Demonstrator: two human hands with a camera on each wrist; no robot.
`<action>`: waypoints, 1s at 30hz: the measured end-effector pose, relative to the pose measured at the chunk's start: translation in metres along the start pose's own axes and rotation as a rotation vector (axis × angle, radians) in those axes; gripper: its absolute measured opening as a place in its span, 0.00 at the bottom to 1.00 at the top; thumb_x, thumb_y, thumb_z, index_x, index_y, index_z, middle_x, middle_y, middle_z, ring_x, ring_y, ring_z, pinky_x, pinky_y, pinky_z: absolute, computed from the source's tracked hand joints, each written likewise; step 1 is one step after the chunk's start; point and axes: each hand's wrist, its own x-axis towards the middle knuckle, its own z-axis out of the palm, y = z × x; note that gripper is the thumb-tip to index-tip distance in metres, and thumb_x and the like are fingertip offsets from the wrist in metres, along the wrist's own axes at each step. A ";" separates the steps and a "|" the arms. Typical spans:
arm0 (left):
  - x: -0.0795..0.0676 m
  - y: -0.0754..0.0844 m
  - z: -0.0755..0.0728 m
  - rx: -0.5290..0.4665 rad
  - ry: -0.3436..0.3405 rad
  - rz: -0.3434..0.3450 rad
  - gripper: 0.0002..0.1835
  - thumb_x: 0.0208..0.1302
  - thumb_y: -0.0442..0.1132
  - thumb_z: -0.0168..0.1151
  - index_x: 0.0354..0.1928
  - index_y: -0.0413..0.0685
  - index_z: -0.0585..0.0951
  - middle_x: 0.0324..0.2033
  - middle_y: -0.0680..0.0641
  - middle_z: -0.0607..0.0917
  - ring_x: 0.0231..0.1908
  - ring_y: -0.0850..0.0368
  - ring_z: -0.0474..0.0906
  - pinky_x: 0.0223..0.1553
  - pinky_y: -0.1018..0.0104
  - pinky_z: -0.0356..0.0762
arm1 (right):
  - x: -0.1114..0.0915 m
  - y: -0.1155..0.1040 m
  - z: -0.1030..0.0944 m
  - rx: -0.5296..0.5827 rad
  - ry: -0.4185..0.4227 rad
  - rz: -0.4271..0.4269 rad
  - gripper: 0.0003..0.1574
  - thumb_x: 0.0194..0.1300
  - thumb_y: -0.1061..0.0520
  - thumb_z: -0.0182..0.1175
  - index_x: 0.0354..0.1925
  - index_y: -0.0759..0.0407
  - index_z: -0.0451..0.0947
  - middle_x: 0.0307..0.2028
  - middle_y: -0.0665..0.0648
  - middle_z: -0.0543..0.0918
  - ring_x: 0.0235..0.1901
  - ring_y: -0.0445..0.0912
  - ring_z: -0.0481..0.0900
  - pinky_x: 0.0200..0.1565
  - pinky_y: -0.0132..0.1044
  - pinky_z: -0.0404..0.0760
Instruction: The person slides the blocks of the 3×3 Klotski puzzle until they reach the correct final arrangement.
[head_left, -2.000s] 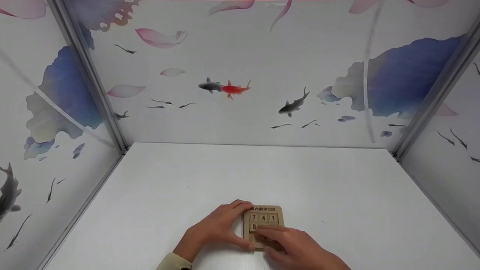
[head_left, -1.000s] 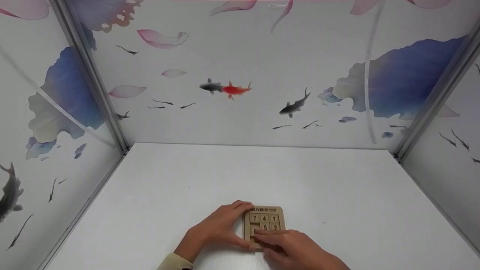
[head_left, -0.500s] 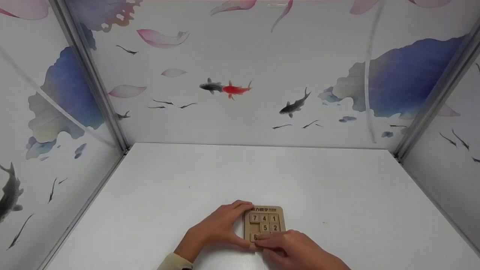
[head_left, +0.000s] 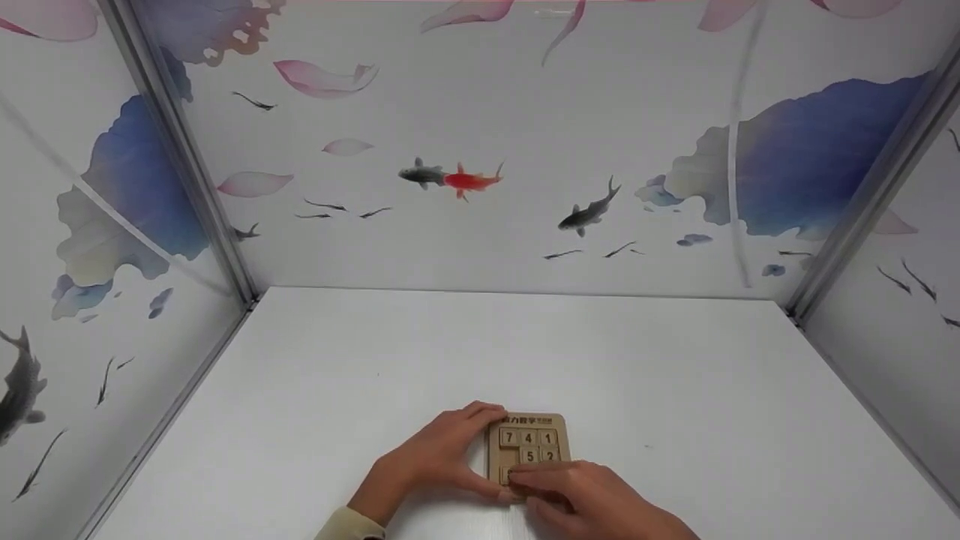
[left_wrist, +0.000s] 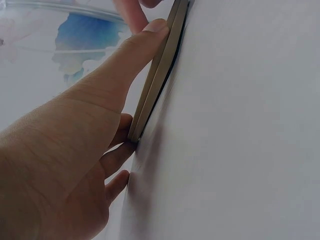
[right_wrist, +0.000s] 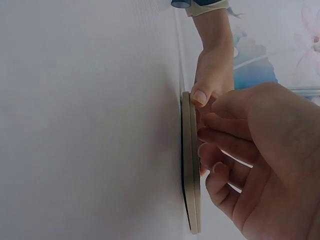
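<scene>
A wooden number sliding puzzle (head_left: pixel 555 420) lies on the white table in the head view, numbered tiles in its frame. Tiles 7, 4 and 1 form the top row; 5 and 2 show below, beside a vacant left slot. My left hand (head_left: pixel 431 454) holds the puzzle's left side, thumb at the near corner and fingers at the far corner. My right hand (head_left: pixel 592 491) reaches over the near part, its fingertips on the lower-left tile (head_left: pixel 505 475), and covers most of the bottom row. The right wrist view shows its fingers loosely bent over the puzzle's thin edge (right_wrist: pixel 189 150).
The white table (head_left: pixel 360 345) extends around the puzzle. Printed panels stand at the back (head_left: pixel 480 247) and both sides, with metal posts (head_left: pixel 180 157) at the corners.
The 8 tile has slid from the middle row's left slot down to the bottom row, under my right fingertips, leaving that slot bare. My left hand keeps its place.
</scene>
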 end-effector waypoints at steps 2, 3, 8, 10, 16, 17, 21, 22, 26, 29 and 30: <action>0.000 0.000 0.000 -0.002 -0.006 -0.010 0.61 0.51 0.81 0.74 0.82 0.61 0.67 0.76 0.61 0.73 0.73 0.57 0.74 0.77 0.51 0.74 | 0.000 0.000 0.001 -0.038 0.014 0.027 0.24 0.83 0.46 0.60 0.72 0.41 0.80 0.67 0.44 0.85 0.61 0.36 0.84 0.58 0.39 0.89; 0.000 0.001 0.000 -0.004 -0.009 -0.015 0.60 0.51 0.81 0.74 0.82 0.61 0.67 0.76 0.61 0.72 0.73 0.56 0.74 0.77 0.50 0.74 | 0.000 -0.001 0.001 -0.061 0.019 0.048 0.25 0.82 0.45 0.60 0.73 0.41 0.80 0.68 0.44 0.84 0.63 0.39 0.84 0.59 0.41 0.89; -0.001 0.001 -0.001 0.000 -0.014 -0.018 0.60 0.52 0.80 0.74 0.82 0.61 0.67 0.77 0.62 0.71 0.74 0.57 0.73 0.78 0.49 0.73 | 0.002 -0.003 0.001 -0.128 0.042 0.120 0.29 0.82 0.42 0.60 0.76 0.41 0.76 0.73 0.44 0.80 0.70 0.46 0.81 0.65 0.49 0.87; -0.001 0.001 -0.001 -0.003 -0.013 -0.016 0.60 0.52 0.80 0.74 0.82 0.61 0.67 0.77 0.62 0.71 0.74 0.57 0.72 0.78 0.48 0.73 | 0.003 -0.003 0.002 -0.126 0.044 0.135 0.30 0.82 0.42 0.60 0.76 0.42 0.76 0.74 0.44 0.79 0.71 0.47 0.80 0.66 0.50 0.86; -0.001 0.001 0.000 -0.014 -0.005 -0.018 0.60 0.50 0.82 0.73 0.82 0.62 0.68 0.76 0.63 0.72 0.73 0.58 0.73 0.78 0.48 0.73 | 0.008 0.001 0.002 -0.127 0.041 0.150 0.32 0.81 0.38 0.60 0.77 0.42 0.75 0.73 0.45 0.80 0.66 0.43 0.83 0.63 0.49 0.88; -0.001 0.000 0.000 -0.014 -0.004 -0.018 0.60 0.50 0.82 0.73 0.82 0.63 0.68 0.76 0.63 0.72 0.73 0.58 0.73 0.77 0.48 0.73 | 0.009 0.002 0.002 -0.131 0.039 0.150 0.33 0.81 0.38 0.60 0.77 0.41 0.75 0.73 0.45 0.80 0.65 0.42 0.83 0.61 0.49 0.88; 0.000 0.000 0.001 -0.018 -0.006 -0.017 0.60 0.50 0.81 0.74 0.82 0.63 0.68 0.75 0.63 0.72 0.72 0.59 0.73 0.77 0.49 0.74 | 0.011 0.001 0.002 -0.148 0.030 0.159 0.34 0.81 0.37 0.60 0.79 0.40 0.73 0.74 0.44 0.78 0.64 0.41 0.83 0.60 0.48 0.89; 0.000 0.000 0.001 -0.018 -0.007 -0.016 0.60 0.50 0.81 0.74 0.82 0.63 0.68 0.75 0.63 0.72 0.72 0.59 0.73 0.77 0.49 0.74 | 0.012 0.001 0.003 -0.153 0.027 0.161 0.34 0.81 0.37 0.60 0.79 0.40 0.72 0.74 0.45 0.78 0.65 0.42 0.83 0.60 0.49 0.89; 0.000 0.001 0.000 -0.012 -0.009 -0.015 0.60 0.50 0.81 0.74 0.81 0.63 0.68 0.75 0.63 0.72 0.72 0.58 0.73 0.77 0.50 0.74 | 0.014 0.002 0.004 -0.160 0.014 0.180 0.36 0.80 0.36 0.60 0.80 0.39 0.71 0.76 0.45 0.77 0.66 0.44 0.83 0.61 0.51 0.89; 0.000 0.000 0.000 -0.006 -0.008 -0.013 0.60 0.50 0.82 0.74 0.82 0.62 0.68 0.76 0.62 0.72 0.72 0.58 0.73 0.77 0.50 0.74 | 0.015 0.003 0.005 -0.155 0.005 0.188 0.36 0.80 0.34 0.59 0.80 0.38 0.71 0.76 0.44 0.76 0.66 0.44 0.83 0.61 0.51 0.89; 0.000 0.000 0.000 -0.007 -0.008 -0.014 0.60 0.50 0.82 0.73 0.82 0.62 0.68 0.76 0.62 0.72 0.73 0.58 0.73 0.77 0.50 0.74 | 0.016 0.003 0.005 -0.152 0.002 0.189 0.36 0.81 0.34 0.58 0.80 0.38 0.71 0.76 0.44 0.76 0.66 0.43 0.83 0.61 0.50 0.89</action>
